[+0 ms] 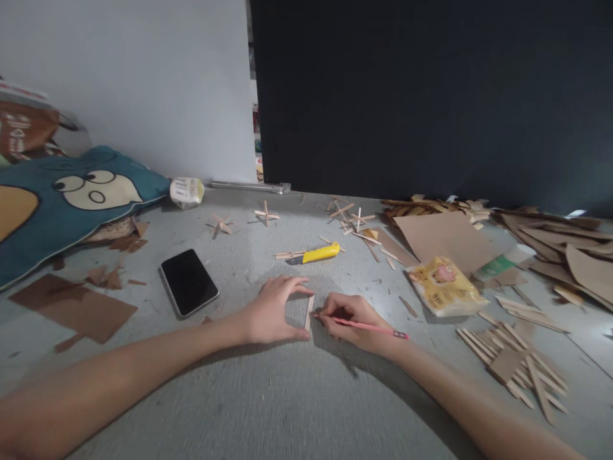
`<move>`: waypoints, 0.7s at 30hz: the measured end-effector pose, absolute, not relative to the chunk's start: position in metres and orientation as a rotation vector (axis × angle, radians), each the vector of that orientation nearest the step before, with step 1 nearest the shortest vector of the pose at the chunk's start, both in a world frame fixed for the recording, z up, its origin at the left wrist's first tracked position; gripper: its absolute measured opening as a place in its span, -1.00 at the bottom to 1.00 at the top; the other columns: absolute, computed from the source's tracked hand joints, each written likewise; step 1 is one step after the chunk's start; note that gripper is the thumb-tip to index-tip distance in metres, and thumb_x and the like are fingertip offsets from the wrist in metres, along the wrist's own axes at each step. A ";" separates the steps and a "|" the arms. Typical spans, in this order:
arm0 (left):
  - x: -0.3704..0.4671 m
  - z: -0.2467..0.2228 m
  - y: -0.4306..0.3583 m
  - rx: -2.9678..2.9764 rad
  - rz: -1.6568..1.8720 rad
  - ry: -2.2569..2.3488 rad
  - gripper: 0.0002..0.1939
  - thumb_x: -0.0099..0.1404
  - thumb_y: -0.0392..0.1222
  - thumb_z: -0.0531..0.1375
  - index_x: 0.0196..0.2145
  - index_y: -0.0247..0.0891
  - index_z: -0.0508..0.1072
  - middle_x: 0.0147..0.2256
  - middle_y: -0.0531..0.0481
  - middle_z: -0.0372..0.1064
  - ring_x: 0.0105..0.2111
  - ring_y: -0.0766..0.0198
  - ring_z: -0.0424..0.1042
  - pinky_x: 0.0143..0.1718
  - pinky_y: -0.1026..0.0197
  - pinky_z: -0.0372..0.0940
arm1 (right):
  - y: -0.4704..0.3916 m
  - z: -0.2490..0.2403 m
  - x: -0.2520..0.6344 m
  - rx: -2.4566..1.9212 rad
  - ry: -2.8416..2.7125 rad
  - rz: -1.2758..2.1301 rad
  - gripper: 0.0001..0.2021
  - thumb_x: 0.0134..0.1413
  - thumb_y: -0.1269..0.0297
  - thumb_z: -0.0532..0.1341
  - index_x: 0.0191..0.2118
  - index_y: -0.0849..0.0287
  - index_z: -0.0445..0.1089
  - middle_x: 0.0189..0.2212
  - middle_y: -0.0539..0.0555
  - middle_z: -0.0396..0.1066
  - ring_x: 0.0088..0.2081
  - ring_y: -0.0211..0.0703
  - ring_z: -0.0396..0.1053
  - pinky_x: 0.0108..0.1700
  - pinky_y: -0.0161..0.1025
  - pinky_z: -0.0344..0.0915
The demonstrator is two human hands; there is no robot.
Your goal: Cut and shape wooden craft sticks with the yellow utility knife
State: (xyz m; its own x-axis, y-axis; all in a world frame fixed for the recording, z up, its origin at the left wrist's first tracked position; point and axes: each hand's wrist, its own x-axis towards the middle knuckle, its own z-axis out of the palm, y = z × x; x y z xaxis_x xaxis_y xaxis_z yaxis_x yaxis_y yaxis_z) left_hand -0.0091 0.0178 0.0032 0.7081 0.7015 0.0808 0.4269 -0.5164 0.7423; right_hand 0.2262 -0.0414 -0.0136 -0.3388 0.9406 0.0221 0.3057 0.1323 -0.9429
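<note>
Between the thumb and forefinger of my left hand (272, 312) a short flat wooden craft stick (309, 312) is pinched by its two ends. My right hand (357, 318) grips a pink pencil (378, 328), its tip touching or very close to the stick's right edge. Just beyond both hands lies a yellow utility knife (322, 253) with its blade out, beside a few thin sticks. Farther back stand small crossed-stick pieces, one of them a star shape (266, 214) and another near the dark panel (359, 219).
A black-screened phone (189, 282) lies left of my hands. Cardboard scraps (74, 306) and a blue cushion (100, 191) are at far left. On the right are a yellow tissue pack (446, 287), loose craft sticks (520, 364) and stacked cardboard (569, 249). A dark panel (431, 96) rises behind.
</note>
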 end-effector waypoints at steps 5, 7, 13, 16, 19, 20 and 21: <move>-0.013 0.009 0.018 2.297 0.418 0.736 -0.25 0.19 -0.20 0.34 0.31 -0.06 0.25 0.28 -0.19 0.40 0.34 -0.18 0.23 0.35 -0.33 0.02 | -0.040 -0.014 0.233 -1.166 -1.557 1.230 -0.63 0.21 -0.10 0.32 -0.31 0.12 0.37 -0.54 -0.03 0.41 -0.55 -0.27 0.33 -0.49 -0.31 0.27; -0.017 0.010 0.020 2.323 0.380 0.664 -0.22 0.17 -0.32 0.24 0.34 -0.04 0.21 0.28 -0.14 0.41 0.34 -0.17 0.23 0.34 -0.33 0.03 | -0.038 -0.012 0.234 -1.142 -1.501 1.218 -0.62 0.21 -0.12 0.33 -0.27 0.14 0.40 -0.52 -0.02 0.42 -0.54 -0.26 0.35 -0.49 -0.31 0.29; -0.018 0.007 0.019 2.259 0.524 0.685 -0.27 0.21 -0.40 0.11 0.32 -0.06 0.24 0.16 -0.11 0.50 0.23 -0.03 0.36 0.28 -0.21 0.21 | -0.037 -0.012 0.235 -1.157 -1.463 1.203 -0.60 0.19 -0.13 0.35 -0.26 0.16 0.43 -0.53 -0.03 0.39 -0.56 -0.28 0.30 -0.52 -0.32 0.23; -0.014 0.003 0.011 2.354 0.797 0.924 -0.66 0.38 -0.31 0.07 0.06 -0.18 0.46 -0.12 -0.17 0.54 -0.05 0.02 0.48 0.08 -0.11 0.36 | -0.038 -0.016 0.236 -1.184 -1.456 1.174 -0.60 0.18 -0.13 0.35 -0.31 0.15 0.41 -0.53 -0.03 0.38 -0.57 -0.29 0.28 -0.52 -0.31 0.21; -0.012 0.000 0.002 2.594 0.797 0.930 -0.78 0.42 -0.24 0.11 -0.10 -0.23 0.55 -0.22 -0.19 0.52 -0.12 -0.02 0.45 -0.02 -0.09 0.37 | -0.038 -0.020 0.237 -1.176 -1.449 1.159 -0.60 0.20 -0.13 0.35 -0.32 0.14 0.40 -0.53 -0.04 0.37 -0.56 -0.29 0.27 -0.51 -0.31 0.19; -0.012 -0.002 0.000 2.657 0.761 0.899 -0.79 0.41 -0.22 0.13 -0.14 -0.24 0.57 -0.25 -0.19 0.51 -0.15 -0.02 0.45 -0.05 -0.09 0.36 | -0.037 -0.020 0.237 -1.172 -1.447 1.158 -0.60 0.20 -0.13 0.35 -0.31 0.15 0.40 -0.53 -0.04 0.37 -0.56 -0.29 0.27 -0.50 -0.31 0.19; -0.012 -0.003 0.000 2.699 0.728 0.869 -0.81 0.41 -0.21 0.15 -0.18 -0.24 0.58 -0.27 -0.19 0.51 -0.18 -0.02 0.44 -0.08 -0.08 0.36 | -0.037 -0.020 0.236 -1.170 -1.443 1.160 -0.60 0.20 -0.13 0.35 -0.31 0.15 0.40 -0.53 -0.04 0.37 -0.55 -0.29 0.27 -0.50 -0.31 0.19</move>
